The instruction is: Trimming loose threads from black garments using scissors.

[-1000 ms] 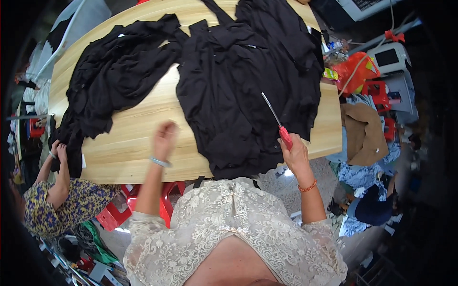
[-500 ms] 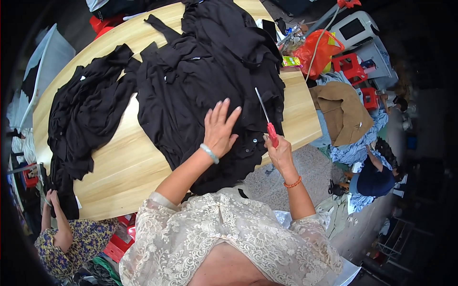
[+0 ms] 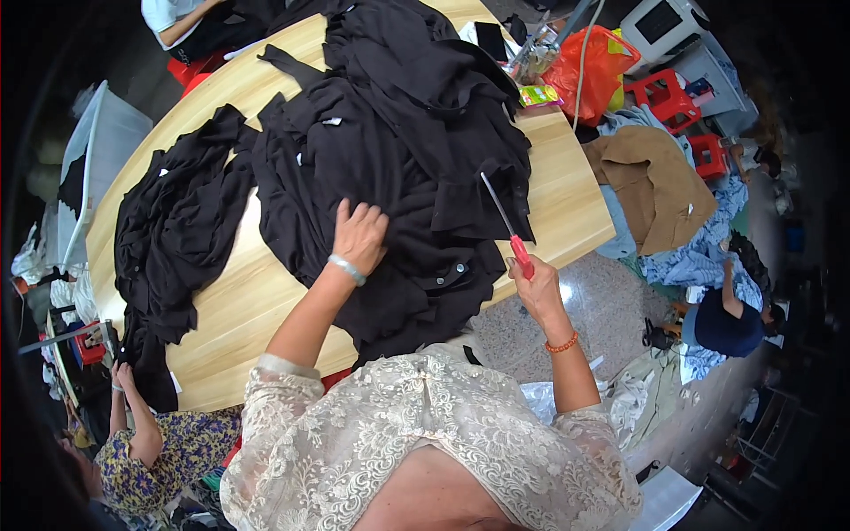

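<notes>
My left hand (image 3: 359,237), a pale bangle at its wrist, rests palm down on a black garment (image 3: 305,190), fingers a little apart and slightly bent. Closed in my right hand (image 3: 537,288) is a red-handled tool (image 3: 521,251) with a long thin metal blade; whether it is scissors or another tool I cannot tell. Its tip points up over a squared flap of black cloth (image 3: 465,205). Two round buttons (image 3: 450,274) show on the dark fabric between my hands. More black clothing (image 3: 412,62) is heaped at the far side.
Another black garment (image 3: 177,221) lies on the left of the wooden table (image 3: 232,301). A person in a patterned top (image 3: 168,451) handles dark cloth at lower left. Right of the table are a brown garment (image 3: 651,190), a red plastic bag (image 3: 584,71) and red stools (image 3: 664,99).
My left hand has moved left and its fingers are less spread. My right hand has shifted right and down with the tool. A flap of black cloth now lies out under the blade.
</notes>
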Demonstrator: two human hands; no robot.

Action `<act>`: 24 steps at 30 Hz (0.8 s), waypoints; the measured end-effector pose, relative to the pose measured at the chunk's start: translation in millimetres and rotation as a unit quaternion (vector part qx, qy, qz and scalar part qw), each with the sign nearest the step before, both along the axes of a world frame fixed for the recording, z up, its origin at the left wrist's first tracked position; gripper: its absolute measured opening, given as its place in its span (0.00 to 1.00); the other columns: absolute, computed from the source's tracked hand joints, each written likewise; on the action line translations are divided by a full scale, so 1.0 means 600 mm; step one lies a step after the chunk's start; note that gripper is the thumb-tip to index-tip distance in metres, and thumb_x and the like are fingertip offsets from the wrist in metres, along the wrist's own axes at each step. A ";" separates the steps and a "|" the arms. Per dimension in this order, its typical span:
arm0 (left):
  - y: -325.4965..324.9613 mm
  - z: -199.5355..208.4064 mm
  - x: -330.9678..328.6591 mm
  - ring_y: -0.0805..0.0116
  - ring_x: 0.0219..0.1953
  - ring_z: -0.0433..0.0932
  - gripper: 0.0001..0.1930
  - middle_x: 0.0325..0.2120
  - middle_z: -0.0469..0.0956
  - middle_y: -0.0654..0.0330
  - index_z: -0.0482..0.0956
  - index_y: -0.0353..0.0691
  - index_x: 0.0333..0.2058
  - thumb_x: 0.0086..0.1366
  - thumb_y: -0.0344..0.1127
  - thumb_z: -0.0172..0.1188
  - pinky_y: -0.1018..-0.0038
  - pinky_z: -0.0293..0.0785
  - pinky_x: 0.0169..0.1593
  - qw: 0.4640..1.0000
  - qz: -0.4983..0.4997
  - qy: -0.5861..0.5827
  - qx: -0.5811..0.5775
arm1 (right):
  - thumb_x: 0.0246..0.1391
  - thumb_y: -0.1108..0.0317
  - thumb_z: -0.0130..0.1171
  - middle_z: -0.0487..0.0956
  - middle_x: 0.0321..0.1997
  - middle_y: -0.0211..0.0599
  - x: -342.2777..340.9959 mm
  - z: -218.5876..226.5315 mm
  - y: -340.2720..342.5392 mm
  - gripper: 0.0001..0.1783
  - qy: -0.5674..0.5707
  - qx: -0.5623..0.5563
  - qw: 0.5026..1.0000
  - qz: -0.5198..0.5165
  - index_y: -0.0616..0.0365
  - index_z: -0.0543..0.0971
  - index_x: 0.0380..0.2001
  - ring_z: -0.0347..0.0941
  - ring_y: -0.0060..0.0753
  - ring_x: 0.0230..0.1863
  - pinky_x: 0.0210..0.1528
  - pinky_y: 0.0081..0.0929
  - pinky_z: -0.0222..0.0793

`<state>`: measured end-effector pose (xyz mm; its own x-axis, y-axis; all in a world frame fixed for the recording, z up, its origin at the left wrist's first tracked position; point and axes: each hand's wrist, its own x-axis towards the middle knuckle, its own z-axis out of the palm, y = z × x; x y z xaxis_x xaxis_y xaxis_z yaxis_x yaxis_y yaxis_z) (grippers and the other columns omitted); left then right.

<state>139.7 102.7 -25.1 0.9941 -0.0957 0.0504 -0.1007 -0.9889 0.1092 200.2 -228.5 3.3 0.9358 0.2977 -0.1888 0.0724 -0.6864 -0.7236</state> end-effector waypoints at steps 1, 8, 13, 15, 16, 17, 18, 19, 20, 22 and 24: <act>0.018 -0.007 -0.033 0.58 0.48 0.70 0.25 0.38 0.72 0.59 0.75 0.41 0.39 0.39 0.38 0.73 0.49 0.58 0.61 1.000 0.011 0.008 0.004 | 0.59 0.57 0.60 0.74 0.20 0.55 -0.001 -0.002 0.005 0.19 -0.002 0.003 1.000 0.008 0.66 0.77 0.26 0.73 0.60 0.25 0.29 0.44 0.67; 0.072 -0.015 -0.182 0.55 0.46 0.71 0.27 0.38 0.73 0.59 0.76 0.42 0.38 0.33 0.34 0.74 0.48 0.61 0.59 0.990 0.123 0.073 0.006 | 0.58 0.61 0.62 0.73 0.20 0.56 -0.004 -0.018 0.072 0.16 -0.007 0.073 0.994 0.085 0.65 0.76 0.26 0.73 0.62 0.26 0.28 0.43 0.66; 0.076 -0.022 -0.220 0.57 0.45 0.72 0.25 0.36 0.73 0.60 0.77 0.44 0.37 0.35 0.33 0.73 0.49 0.60 0.61 0.983 0.158 0.093 0.022 | 0.57 0.62 0.62 0.75 0.24 0.56 0.028 0.011 0.186 0.14 -0.038 0.095 0.981 0.162 0.64 0.77 0.29 0.73 0.62 0.30 0.30 0.45 0.67; 0.081 -0.032 -0.232 0.57 0.45 0.72 0.25 0.36 0.73 0.60 0.76 0.44 0.37 0.34 0.31 0.73 0.49 0.61 0.61 0.981 0.165 0.098 0.024 | 0.58 0.57 0.60 0.77 0.27 0.57 0.054 -0.024 0.227 0.17 -0.053 0.074 0.975 0.201 0.64 0.77 0.32 0.75 0.62 0.33 0.35 0.47 0.70; 0.090 -0.041 -0.247 0.56 0.45 0.72 0.28 0.37 0.73 0.59 0.76 0.43 0.38 0.32 0.31 0.73 0.50 0.62 0.59 0.982 0.169 0.083 0.026 | 0.58 0.56 0.60 0.78 0.29 0.58 0.065 -0.052 0.249 0.19 -0.055 0.042 0.974 0.215 0.65 0.77 0.33 0.76 0.63 0.35 0.38 0.48 0.71; 0.099 -0.045 -0.259 0.55 0.46 0.71 0.30 0.39 0.73 0.58 0.75 0.42 0.39 0.30 0.31 0.74 0.51 0.63 0.57 0.983 0.170 0.070 0.029 | 0.57 0.54 0.60 0.79 0.30 0.60 0.072 -0.077 0.264 0.20 -0.055 0.010 0.972 0.228 0.65 0.78 0.33 0.76 0.63 0.36 0.40 0.49 0.72; 0.111 -0.045 -0.269 0.53 0.45 0.71 0.30 0.39 0.72 0.57 0.75 0.41 0.39 0.30 0.31 0.73 0.55 0.64 0.55 0.982 0.178 0.062 0.018 | 0.56 0.52 0.60 0.79 0.32 0.61 0.072 -0.076 0.280 0.22 -0.031 -0.023 0.973 0.226 0.66 0.77 0.34 0.77 0.63 0.38 0.42 0.50 0.73; 0.128 -0.051 -0.281 0.53 0.45 0.71 0.30 0.38 0.72 0.56 0.75 0.41 0.39 0.31 0.30 0.72 0.57 0.65 0.55 0.981 0.186 0.044 0.018 | 0.56 0.52 0.60 0.79 0.32 0.61 0.067 -0.074 0.285 0.22 -0.027 -0.022 0.972 0.233 0.66 0.77 0.34 0.77 0.63 0.38 0.42 0.50 0.73; 0.145 -0.058 -0.296 0.52 0.45 0.71 0.29 0.38 0.72 0.55 0.74 0.40 0.39 0.32 0.30 0.71 0.59 0.65 0.55 0.980 0.197 0.026 0.018 | 0.56 0.53 0.60 0.79 0.31 0.61 0.059 -0.071 0.291 0.22 -0.032 -0.027 0.971 0.236 0.65 0.77 0.34 0.77 0.63 0.38 0.42 0.50 0.72; 0.174 -0.054 -0.315 0.53 0.48 0.71 0.25 0.39 0.72 0.55 0.75 0.41 0.41 0.38 0.26 0.66 0.58 0.64 0.58 0.974 0.224 -0.001 0.013 | 0.56 0.53 0.60 0.79 0.30 0.61 0.041 -0.074 0.296 0.21 -0.033 -0.029 0.968 0.249 0.65 0.77 0.34 0.77 0.63 0.38 0.41 0.51 0.72; 0.199 -0.055 -0.333 0.52 0.55 0.69 0.26 0.46 0.72 0.53 0.74 0.40 0.48 0.45 0.25 0.61 0.56 0.60 0.64 0.970 0.241 -0.006 0.018 | 0.56 0.54 0.60 0.79 0.30 0.60 0.028 -0.070 0.294 0.19 -0.042 -0.004 0.967 0.252 0.63 0.77 0.34 0.76 0.63 0.37 0.41 0.51 0.72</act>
<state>-59.8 222.3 -57.9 0.9231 0.3786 0.0676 0.3736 -0.9245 0.0751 217.0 -52.0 -38.6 0.6844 0.7188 -0.1217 0.4577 -0.5536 -0.6957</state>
